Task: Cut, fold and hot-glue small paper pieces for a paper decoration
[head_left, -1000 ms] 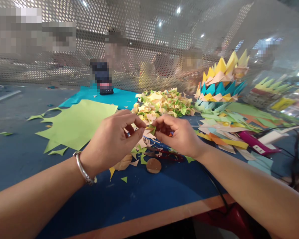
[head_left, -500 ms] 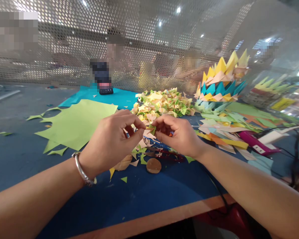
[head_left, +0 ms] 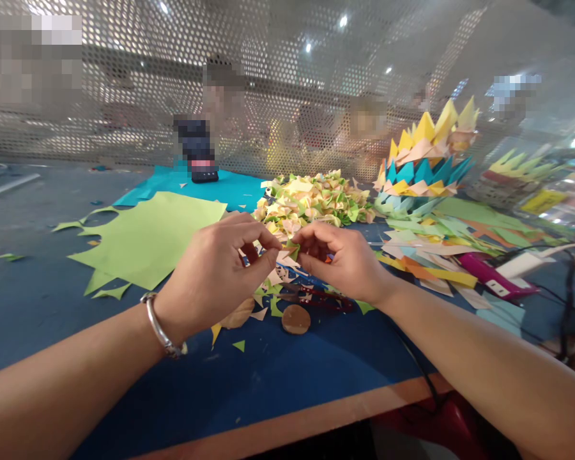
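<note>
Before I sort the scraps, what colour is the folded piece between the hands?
The folded piece is green, as the head view shows.

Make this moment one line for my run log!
right hand: pinches folded green paper | left hand: fingertips close beside it | beyond: heap of paper pieces | left side: big green sheet

Ceiling lights (head_left: 344,22) glare overhead; the right edge looks stretched and blurred.

matt green paper sheet (head_left: 148,239), shiny metal bracelet (head_left: 159,326), perforated metal-looking screen (head_left: 287,83)
</note>
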`<action>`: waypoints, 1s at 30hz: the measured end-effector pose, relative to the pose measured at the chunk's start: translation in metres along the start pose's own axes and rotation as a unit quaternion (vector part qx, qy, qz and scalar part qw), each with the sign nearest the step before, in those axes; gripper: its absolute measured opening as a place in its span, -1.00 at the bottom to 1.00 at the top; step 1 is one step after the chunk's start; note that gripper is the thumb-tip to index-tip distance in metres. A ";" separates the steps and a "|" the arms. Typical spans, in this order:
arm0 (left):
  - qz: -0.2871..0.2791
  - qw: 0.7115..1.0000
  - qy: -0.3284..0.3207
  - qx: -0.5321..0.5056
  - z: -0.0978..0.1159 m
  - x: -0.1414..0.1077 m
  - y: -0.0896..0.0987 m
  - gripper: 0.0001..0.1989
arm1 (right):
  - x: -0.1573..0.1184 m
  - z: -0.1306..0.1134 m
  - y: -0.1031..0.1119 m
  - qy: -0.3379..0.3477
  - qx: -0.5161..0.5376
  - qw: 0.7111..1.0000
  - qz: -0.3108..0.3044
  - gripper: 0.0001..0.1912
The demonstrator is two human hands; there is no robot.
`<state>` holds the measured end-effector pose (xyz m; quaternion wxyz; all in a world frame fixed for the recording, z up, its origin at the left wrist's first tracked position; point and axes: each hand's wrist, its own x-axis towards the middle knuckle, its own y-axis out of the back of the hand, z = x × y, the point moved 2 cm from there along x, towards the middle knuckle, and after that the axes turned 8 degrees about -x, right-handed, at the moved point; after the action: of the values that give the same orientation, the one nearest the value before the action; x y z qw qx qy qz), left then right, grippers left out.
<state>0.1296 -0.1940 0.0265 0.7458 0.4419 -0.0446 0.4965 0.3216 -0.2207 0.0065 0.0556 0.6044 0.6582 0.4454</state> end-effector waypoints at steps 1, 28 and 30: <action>-0.001 1.000 0.000 0.001 0.000 0.000 0.000 -0.85 | 0.000 0.000 0.000 0.000 -0.001 1.000 -0.001 -0.88; 0.001 1.000 0.006 0.003 0.001 -0.001 0.000 -0.82 | 0.000 -0.001 0.000 0.004 -0.011 1.000 -0.003 -0.88; 0.002 1.000 0.006 0.003 0.001 -0.001 0.000 -0.82 | 0.000 0.000 0.000 0.003 -0.015 1.000 -0.004 -0.88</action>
<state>0.1299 -0.1953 0.0268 0.7437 0.4405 -0.0395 0.5012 0.3214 -0.2206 0.0071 0.0643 0.5996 0.6539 0.4569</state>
